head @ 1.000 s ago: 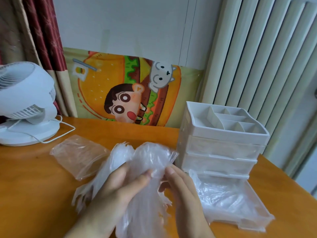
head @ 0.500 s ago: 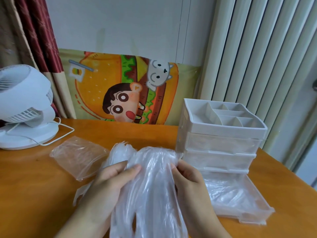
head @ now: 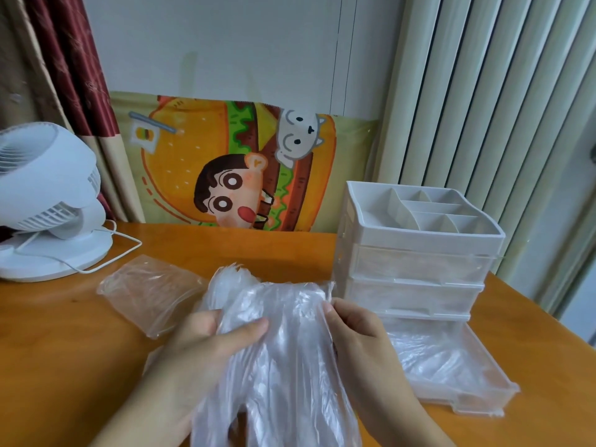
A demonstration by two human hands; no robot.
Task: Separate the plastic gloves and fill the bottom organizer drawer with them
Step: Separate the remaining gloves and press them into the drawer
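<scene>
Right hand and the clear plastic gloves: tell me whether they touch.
Touching. The head view shows the right hand pinching the top right edge of the bunch of clear plastic gloves.

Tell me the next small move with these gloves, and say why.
Probably peel one glove off the bunch of plastic gloves: both the left hand and right hand grip it, layers seemingly stuck together, while the pulled-out bottom drawer beside them already holds some.

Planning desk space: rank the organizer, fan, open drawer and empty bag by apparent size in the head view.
1. Organizer
2. Fan, partly cut off at the frame edge, so unsure against the organizer
3. Drawer, nearer the camera
4. Bag
</scene>
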